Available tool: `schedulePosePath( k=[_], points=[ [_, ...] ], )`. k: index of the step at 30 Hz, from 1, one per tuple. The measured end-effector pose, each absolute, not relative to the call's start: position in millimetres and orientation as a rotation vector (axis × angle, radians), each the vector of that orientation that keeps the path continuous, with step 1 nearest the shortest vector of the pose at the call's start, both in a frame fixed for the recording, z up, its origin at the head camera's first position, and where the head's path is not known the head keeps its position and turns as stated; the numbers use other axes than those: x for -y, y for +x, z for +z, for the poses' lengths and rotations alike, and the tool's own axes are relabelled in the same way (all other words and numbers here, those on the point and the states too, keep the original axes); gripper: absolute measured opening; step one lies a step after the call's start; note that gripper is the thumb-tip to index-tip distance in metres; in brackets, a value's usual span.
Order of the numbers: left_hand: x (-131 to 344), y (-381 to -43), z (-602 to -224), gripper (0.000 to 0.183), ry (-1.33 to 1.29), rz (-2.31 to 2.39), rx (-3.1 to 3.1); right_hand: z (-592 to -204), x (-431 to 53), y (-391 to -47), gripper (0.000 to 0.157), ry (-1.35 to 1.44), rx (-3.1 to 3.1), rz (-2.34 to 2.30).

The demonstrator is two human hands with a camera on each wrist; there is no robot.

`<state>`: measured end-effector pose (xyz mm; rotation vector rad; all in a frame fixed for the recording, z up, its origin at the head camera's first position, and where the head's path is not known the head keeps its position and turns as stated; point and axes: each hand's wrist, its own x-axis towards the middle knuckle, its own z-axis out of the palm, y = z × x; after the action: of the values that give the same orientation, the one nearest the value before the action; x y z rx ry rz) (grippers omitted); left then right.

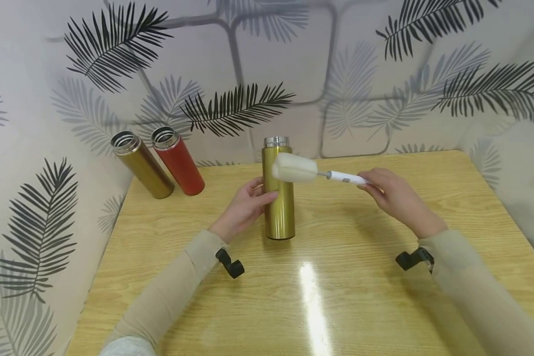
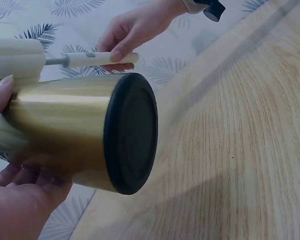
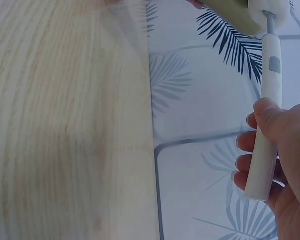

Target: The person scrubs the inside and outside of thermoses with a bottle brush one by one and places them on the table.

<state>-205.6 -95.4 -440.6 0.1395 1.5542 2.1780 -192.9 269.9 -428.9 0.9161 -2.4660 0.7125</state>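
My left hand (image 1: 247, 207) grips a gold vacuum flask (image 1: 281, 212) around its side, keeping it upright with its steel neck bare at the top. In the left wrist view the flask's black base (image 2: 135, 135) shows, with the thumb above and fingers curled below. My right hand (image 1: 393, 195) holds a sponge bottle brush by its white handle (image 3: 270, 90), thumb along the handle and fingers wrapped round it. The brush's cream sponge head (image 1: 295, 168) points left and overlaps the upper part of the flask in the head view.
Two more lidless flasks, one gold (image 1: 149, 173) and one red (image 1: 181, 165), stand side by side at the back left of the wooden table (image 1: 196, 296). A wall with leaf-patterned covering (image 1: 285, 64) rises along the table's back edge.
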Motion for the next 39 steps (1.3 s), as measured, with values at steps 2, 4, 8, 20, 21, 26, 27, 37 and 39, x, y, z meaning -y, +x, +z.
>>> schedulePosePath(
  k=[2, 4, 8, 20, 21, 26, 27, 37, 39],
  points=[
    [95.0, -205.4, -440.7, 0.061, 0.131, 2.163, -1.568, -426.4, -269.1, -194.1, 0.028, 0.898, 2.461, 0.712],
    [94.8, -205.1, -440.7, 0.061, 0.123, 2.151, -1.582, -424.4, -269.0, -194.9, 0.028, 0.877, 2.456, 0.710],
    [94.6, -204.5, -441.2, 0.060, 0.136, 2.136, -1.605, -422.9, -269.6, -195.8, 0.026, 0.847, 2.458, 0.712],
    [97.2, -209.1, -444.2, 0.053, 0.217, 2.164, -1.480, -426.9, -270.5, -192.0, 0.028, 0.927, 2.485, 0.713],
    [97.7, -209.3, -442.6, 0.051, 0.211, 2.171, -1.469, -428.0, -270.6, -191.6, 0.029, 0.938, 2.489, 0.707],
    [100.5, -213.5, -437.0, 0.049, 0.196, 2.219, -1.459, -435.8, -270.1, -187.7, 0.029, 0.993, 2.502, 0.692],
    [100.7, -214.7, -436.1, 0.050, 0.188, 2.237, -1.454, -437.4, -269.6, -186.2, 0.029, 1.008, 2.501, 0.691],
    [106.7, -218.4, -429.2, 0.042, 0.053, 2.415, -1.408, -456.2, -271.5, -170.9, 0.033, 1.127, 2.509, 0.678],
    [107.3, -217.8, -428.5, 0.042, 0.055, 2.432, -1.402, -458.4, -272.7, -168.8, 0.035, 1.141, 2.498, 0.665]
  ],
)
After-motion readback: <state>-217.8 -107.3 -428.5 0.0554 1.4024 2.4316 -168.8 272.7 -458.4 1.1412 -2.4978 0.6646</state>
